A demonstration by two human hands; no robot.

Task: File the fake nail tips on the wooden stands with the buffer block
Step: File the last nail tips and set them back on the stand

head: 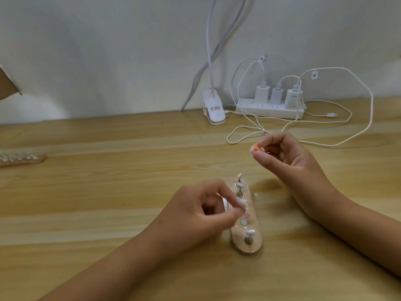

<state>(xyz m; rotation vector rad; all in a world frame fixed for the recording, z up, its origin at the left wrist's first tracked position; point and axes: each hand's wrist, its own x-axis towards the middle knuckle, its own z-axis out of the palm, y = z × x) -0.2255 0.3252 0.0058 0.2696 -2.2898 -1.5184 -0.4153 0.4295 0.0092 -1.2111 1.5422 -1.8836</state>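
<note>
Nail tips [251, 231] sit on wooden stand [257, 246], lower centre, on desk [130, 192]. Left hand [201, 211] pinches one mid-stand, likely steadying it; blurred. Right hand [282, 153] pinches buffer block [254, 148], raised right of centre, poised for filing.

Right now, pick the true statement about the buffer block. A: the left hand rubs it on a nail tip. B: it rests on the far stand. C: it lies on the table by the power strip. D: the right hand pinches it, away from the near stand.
D: the right hand pinches the orange buffer block at its fingertips, apart from the wooden stand where the left hand is.
</note>
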